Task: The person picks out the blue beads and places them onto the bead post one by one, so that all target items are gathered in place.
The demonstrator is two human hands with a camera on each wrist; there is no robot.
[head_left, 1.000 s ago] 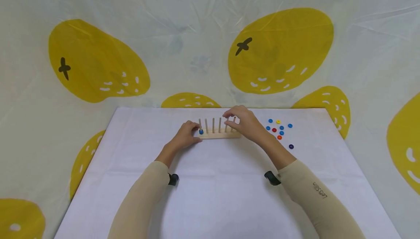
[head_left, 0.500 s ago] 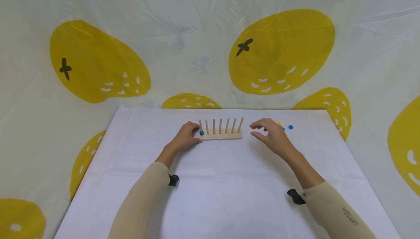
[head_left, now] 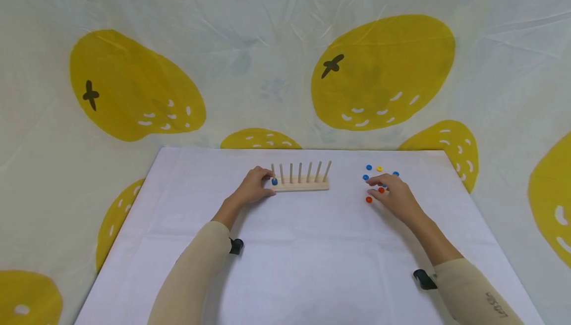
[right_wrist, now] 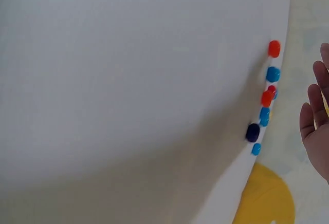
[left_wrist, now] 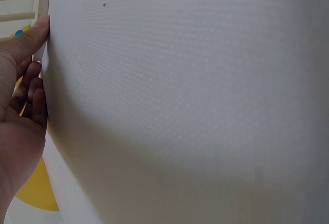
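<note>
My left hand (head_left: 252, 187) holds the left end of a wooden peg rack (head_left: 308, 186), thumb along its near edge. A dark blue bead (head_left: 274, 182) sits low on the leftmost peg, close to those fingers; the other pegs are bare. To the right, my right hand (head_left: 396, 199) hovers over a scatter of small ring beads, fingers loosely bent, thumb apart, nothing visible between them. An orange-red bead (head_left: 369, 199) lies just in front of its thumb, and another orange bead (head_left: 381, 190) shows between thumb and fingers. The right wrist view shows a dark purple bead (right_wrist: 252, 132), which the hand covers in the head view.
Blue beads (head_left: 369, 167) and a yellow bead (head_left: 379, 169) lie behind the right hand. A white cloth (head_left: 303, 255) covers the table. Behind its far edge hangs a pale curtain (head_left: 258, 57) with big yellow fruit shapes.
My right hand has moved from the rack's right pegs rightward to the loose beads, uncovering those pegs. My left hand has stayed on the rack's left end.
</note>
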